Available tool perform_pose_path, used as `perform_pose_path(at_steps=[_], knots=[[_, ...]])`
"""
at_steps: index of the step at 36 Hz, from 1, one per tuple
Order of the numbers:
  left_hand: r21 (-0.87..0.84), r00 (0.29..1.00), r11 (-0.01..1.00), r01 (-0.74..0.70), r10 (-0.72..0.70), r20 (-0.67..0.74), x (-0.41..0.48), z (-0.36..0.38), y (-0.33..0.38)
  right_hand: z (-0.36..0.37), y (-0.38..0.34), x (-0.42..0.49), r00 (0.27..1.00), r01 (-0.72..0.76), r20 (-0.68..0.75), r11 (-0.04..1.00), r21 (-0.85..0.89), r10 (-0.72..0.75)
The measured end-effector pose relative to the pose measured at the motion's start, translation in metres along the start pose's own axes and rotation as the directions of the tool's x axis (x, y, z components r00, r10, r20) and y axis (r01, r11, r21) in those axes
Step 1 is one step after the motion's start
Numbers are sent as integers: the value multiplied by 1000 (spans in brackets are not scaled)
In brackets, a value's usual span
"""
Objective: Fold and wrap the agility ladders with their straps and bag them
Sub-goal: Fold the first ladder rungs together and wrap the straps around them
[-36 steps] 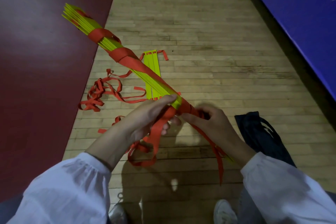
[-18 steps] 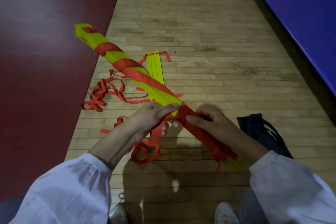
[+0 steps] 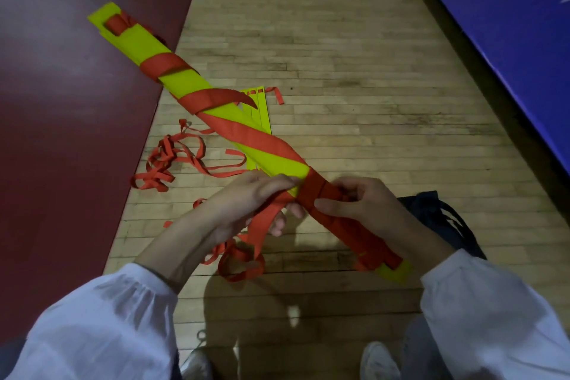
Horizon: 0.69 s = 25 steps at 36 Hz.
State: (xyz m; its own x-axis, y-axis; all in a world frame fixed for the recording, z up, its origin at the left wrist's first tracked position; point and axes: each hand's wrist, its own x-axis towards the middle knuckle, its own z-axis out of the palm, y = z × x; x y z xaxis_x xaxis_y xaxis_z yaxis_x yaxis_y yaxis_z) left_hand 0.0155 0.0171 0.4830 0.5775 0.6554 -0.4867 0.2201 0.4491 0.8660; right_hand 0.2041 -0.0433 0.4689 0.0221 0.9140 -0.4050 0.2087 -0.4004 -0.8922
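Wood-plank floor [image 3: 339, 40], worn boards; dark red surface [image 3: 77, 117] along its left edge, blue panel [image 3: 509, 25] slanting across upper right.

Ladder bundle [image 3: 145, 43]: flat yellow rungs stacked together, held in the air on a diagonal, far end over the red surface, near end by the right sleeve. Red strap [image 3: 262, 139] spirals round it in loose turns on the far half and close turns on the near half.

Left hand [image 3: 246, 203]: fingers curled round the bundle at the start of the close turns, gripping the strap tail, which hangs below the palm into a loop.

Right hand [image 3: 364, 203]: thumb and curled fingers clasp the closely wrapped section just beside the left hand.

Second ladder [image 3: 263, 111]: yellow, flat on the boards, partly hidden behind the bundle; its loose strap [image 3: 166, 160] lies tangled at the red edge.

Dark bag [image 3: 441, 219]: crumpled on the floor beyond the right wrist.

White sleeves [image 3: 101, 327] and shoes [image 3: 377, 361] at the bottom
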Motion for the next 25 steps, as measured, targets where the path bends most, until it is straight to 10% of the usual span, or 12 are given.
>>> perform_pose_path(at_steps=[25], knots=[[-107, 980, 980, 170, -179, -82, 14, -4, -7, 31, 22, -4, 863, 143, -340, 827, -544, -373]])
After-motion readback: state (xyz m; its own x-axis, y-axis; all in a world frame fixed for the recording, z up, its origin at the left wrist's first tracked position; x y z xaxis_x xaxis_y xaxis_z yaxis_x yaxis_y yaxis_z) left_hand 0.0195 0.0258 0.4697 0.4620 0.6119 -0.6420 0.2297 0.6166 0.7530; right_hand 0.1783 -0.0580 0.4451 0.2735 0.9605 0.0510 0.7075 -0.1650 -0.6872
